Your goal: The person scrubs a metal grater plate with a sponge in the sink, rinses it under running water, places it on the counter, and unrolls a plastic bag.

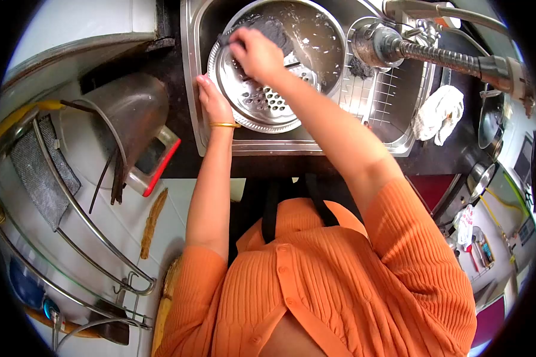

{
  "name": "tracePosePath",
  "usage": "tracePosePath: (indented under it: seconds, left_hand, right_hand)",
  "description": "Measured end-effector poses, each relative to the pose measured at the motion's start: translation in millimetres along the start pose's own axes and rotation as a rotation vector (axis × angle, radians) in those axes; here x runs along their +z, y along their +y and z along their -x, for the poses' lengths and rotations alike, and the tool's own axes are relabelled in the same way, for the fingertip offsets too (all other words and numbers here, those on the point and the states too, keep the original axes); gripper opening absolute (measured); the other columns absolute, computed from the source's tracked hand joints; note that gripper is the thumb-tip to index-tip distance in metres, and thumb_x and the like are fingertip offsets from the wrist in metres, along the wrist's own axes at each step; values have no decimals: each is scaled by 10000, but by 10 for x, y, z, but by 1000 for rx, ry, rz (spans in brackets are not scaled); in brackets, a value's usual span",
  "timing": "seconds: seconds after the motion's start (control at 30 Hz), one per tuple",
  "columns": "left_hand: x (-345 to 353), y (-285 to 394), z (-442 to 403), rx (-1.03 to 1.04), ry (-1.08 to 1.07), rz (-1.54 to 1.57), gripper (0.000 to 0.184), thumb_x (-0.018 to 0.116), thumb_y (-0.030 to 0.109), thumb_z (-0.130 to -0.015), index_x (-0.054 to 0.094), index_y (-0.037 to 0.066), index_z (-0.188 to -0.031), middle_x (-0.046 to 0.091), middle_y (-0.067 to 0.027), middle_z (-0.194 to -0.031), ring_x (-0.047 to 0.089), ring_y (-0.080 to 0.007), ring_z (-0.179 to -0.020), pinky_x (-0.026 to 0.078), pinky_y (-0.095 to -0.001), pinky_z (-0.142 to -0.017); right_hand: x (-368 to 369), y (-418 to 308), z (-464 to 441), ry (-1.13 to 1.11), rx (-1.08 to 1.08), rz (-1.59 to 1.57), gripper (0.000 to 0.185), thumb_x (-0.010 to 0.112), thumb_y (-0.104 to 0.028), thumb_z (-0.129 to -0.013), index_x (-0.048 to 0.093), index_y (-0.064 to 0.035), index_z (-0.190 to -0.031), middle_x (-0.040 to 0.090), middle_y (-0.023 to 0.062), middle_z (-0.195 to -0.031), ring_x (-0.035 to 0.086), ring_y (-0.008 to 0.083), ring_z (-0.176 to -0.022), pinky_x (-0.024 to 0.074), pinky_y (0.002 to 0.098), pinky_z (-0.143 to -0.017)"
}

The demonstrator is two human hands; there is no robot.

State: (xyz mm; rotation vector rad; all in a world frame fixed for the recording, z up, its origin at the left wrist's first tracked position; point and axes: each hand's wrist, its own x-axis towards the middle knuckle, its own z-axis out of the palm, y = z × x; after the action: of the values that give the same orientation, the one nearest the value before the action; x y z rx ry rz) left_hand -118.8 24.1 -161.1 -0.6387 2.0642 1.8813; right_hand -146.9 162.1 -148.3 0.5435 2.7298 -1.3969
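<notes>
A round metal steamer plate with holes point(256, 98) leans in a large metal basin point(324, 44) of murky water in the sink. At the plate's left rim, my left hand point(213, 104) steadies it, the fingers partly hidden by the edge. Over the plate's upper part, my right hand point(256, 55) is closed on a dark grey cloth point(272, 33), blurred by motion. The cloth spreads beyond the fingers toward the water.
On the right are a wire rack point(387, 101), a flexible faucet point(441, 56) and a white cloth point(439, 114) at the sink's edge. A clear container point(131, 107) and a metal shelf rack point(80, 193) stand on the left.
</notes>
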Motion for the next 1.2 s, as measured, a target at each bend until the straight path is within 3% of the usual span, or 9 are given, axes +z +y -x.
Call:
tracePosePath:
  seconds: [0.1,0.23,0.43,0.5,0.77,1.0,1.03,1.07,1.2]
  left_hand:
    - [45,-59,-43,10,178,-1,751,268,555,-958,398,-114,-1275,509,-160,-1231,509,-218,-1091,395,-304,-948]
    - [-16,52,63,94,-4,-217,779,249,564,-955,390,-127,-1285,467,-218,-1297,436,-249,-1217,316,-329,-1028]
    - [26,35,73,83,111,-285,693,244,504,-977,474,-99,-1231,540,-250,-1201,503,-319,-1149,369,-362,-974]
    - [-36,-41,15,51,-3,-142,672,267,529,-969,519,-70,-1136,558,-89,-1084,519,-167,-970,404,-309,-893]
    - [38,209,139,53,29,-320,660,281,508,-977,507,-95,-1121,562,-131,-1070,506,-192,-1026,395,-316,-904]
    - [-75,-87,31,140,18,-275,585,283,484,-985,551,-33,-1030,589,-81,-953,531,-169,-862,435,-324,-785]
    - [-15,-39,32,216,18,-298,567,290,470,-989,553,-32,-1014,590,-75,-928,527,-163,-832,435,-321,-764]
    - [61,-5,59,266,71,-229,457,355,349,-990,546,-56,-898,581,-186,-792,547,-261,-736,427,-381,-689]
    - [68,66,139,285,90,-340,411,397,318,-980,545,-60,-915,589,-157,-786,546,-223,-718,432,-359,-681]
  right_hand:
    - [-106,-232,463,-221,-121,-68,201,575,-311,-839,604,-170,-980,584,75,-952,594,287,-912,480,400,-768]
    - [-8,-208,144,-154,-39,12,221,566,-331,-843,619,-181,-996,587,72,-943,595,287,-910,483,394,-759]
    - [-15,-220,61,-155,67,63,221,569,-336,-839,651,-179,-972,599,96,-980,600,308,-910,480,416,-776]
    - [-47,-365,424,-211,-90,24,192,589,-336,-834,657,-187,-935,573,85,-892,608,299,-846,492,401,-724]
    - [30,26,-266,-95,112,118,262,563,-372,-847,659,-195,-1015,603,82,-995,605,283,-930,484,418,-766]
    - [-145,-377,385,-268,-100,62,242,568,-365,-846,666,-158,-925,595,83,-952,612,298,-855,493,391,-725]
    - [-119,-325,294,-262,-96,63,242,568,-365,-846,666,-158,-925,595,83,-952,612,298,-855,493,391,-725]
    - [-64,-223,126,-179,-56,79,263,557,-380,-848,667,-159,-939,601,86,-963,613,301,-858,492,400,-734]
    - [-19,418,-458,24,72,201,355,507,-444,-861,656,-176,-1042,625,104,-1023,619,316,-899,481,431,-789]
